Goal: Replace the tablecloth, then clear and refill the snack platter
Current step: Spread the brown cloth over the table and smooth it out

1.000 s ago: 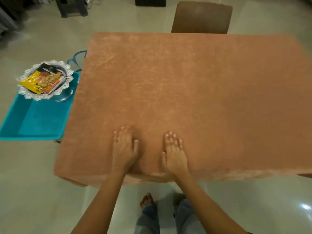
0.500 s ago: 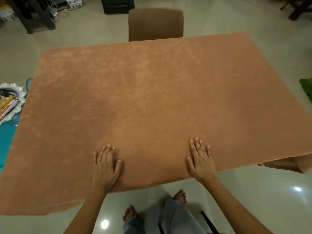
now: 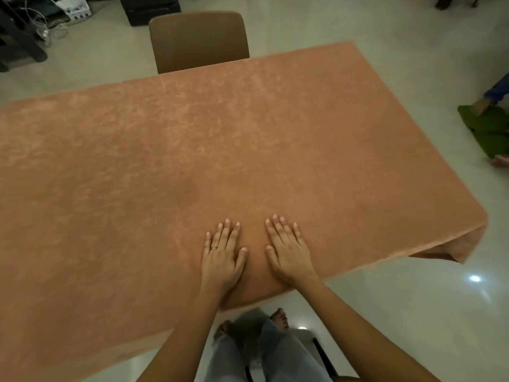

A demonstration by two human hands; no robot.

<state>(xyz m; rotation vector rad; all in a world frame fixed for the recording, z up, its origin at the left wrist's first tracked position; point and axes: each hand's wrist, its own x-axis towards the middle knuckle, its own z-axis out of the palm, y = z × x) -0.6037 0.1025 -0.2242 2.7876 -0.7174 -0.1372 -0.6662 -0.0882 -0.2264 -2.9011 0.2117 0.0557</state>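
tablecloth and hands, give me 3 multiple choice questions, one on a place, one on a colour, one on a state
1. Where is the chair?
A) beyond the far edge of the tablecloth
B) at its near right corner
C) on top of it

2. What colour is the tablecloth?
A) blue
B) orange-brown
C) white

3. How do the left hand and right hand lie?
A) flat on the tablecloth, fingers straight
B) in fists
C) lifting a corner

Answers: 1 A, its backrest shows behind the far edge; 2 B, the whole tablecloth is orange-brown; 3 A, both palms lie face down by the near edge.
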